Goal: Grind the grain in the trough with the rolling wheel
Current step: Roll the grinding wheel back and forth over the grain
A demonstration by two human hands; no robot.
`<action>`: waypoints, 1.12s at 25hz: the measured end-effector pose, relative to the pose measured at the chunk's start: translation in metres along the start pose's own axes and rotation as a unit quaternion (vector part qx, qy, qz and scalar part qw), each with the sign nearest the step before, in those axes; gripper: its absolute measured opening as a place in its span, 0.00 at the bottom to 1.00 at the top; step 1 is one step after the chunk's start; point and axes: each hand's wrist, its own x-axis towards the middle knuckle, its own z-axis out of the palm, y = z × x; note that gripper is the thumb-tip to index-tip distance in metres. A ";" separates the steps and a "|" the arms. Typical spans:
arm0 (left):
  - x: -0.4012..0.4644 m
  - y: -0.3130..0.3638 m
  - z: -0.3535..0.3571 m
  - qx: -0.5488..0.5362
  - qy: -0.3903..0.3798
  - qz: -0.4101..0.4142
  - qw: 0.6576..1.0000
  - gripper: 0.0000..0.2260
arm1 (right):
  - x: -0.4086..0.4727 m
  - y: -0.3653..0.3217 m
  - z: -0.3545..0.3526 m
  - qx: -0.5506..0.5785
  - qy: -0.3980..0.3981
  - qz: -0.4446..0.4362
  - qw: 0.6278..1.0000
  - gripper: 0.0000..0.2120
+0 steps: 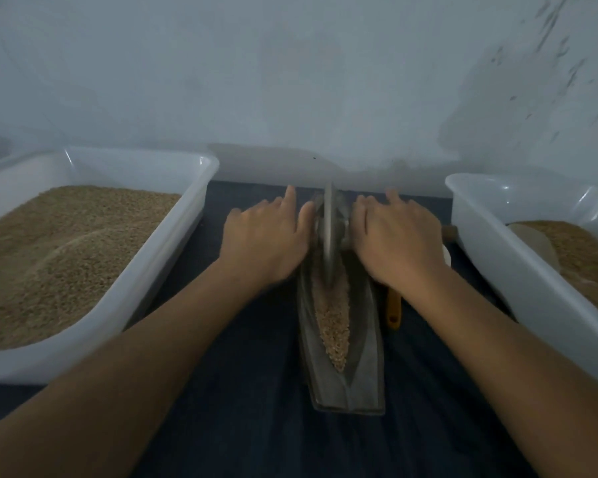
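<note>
Pressing down w/ both palms on the axle either side of the rolling wheel [329,232], which stands upright on edge in the far half of the trough [346,374]. Left hand [265,236] lies flat, fingers straight and spread, pointing fwd; handle under it fully hidden. Right hand [396,238] same pose, fingers extended, nothing curled round the handle as far as visible; only a brown stub of the axle end [449,232] sticks out past it. Both hands slightly motion-blurred, so fingertip contact is hard to judge.

Grain [334,322] fills the trough's groove from near the front tip up to the wheel; far end of the trough is hidden behind wheel + hands. Trough sits lengthwise on a dark blue cloth [242,408], between the forearms.

Left white tub [173,257] holds a deep layer of grain, near edge cut off by frame. Right white tub [491,257] also has grain plus a pale round object, partly cut off, can't ID. Yellow tool handle [393,308] lies just right of the trough, top end hidden under the right wrist. Dim light, pale wall [290,81] behind.
</note>
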 end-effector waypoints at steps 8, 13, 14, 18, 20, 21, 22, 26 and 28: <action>-0.069 0.012 -0.014 -0.002 0.102 0.076 0.992 0.32 | -0.074 0.011 -0.026 0.074 -0.049 -0.016 0.996 0.36; 0.010 0.002 -0.001 0.036 -0.009 0.039 0.999 0.19 | 0.013 -0.001 -0.011 0.032 -0.077 0.020 0.996 0.35; 0.018 0.000 0.001 0.059 -0.012 0.045 0.997 0.13 | 0.023 -0.002 -0.010 0.020 -0.062 0.028 0.998 0.31; 0.005 -0.009 0.015 0.102 0.046 0.083 0.990 0.08 | 0.021 0.001 -0.005 0.038 0.004 -0.036 0.999 0.25; -0.002 -0.010 0.019 0.133 0.079 0.105 0.982 0.09 | 0.010 0.012 -0.008 0.156 0.014 -0.060 0.986 0.21; -0.003 -0.011 0.021 0.126 0.087 0.104 0.983 0.10 | 0.005 0.018 -0.013 0.220 0.026 -0.057 0.974 0.20; -0.001 -0.012 0.021 0.113 0.090 0.097 0.985 0.11 | -0.002 0.024 -0.019 0.253 0.059 -0.062 0.964 0.19; -0.004 -0.009 0.027 0.022 0.164 0.064 0.984 0.13 | -0.043 0.047 -0.037 0.150 0.276 -0.146 0.938 0.15; -0.003 -0.005 0.029 -0.025 0.188 -0.017 0.982 0.23 | -0.063 0.061 -0.041 0.107 0.266 -0.186 0.940 0.13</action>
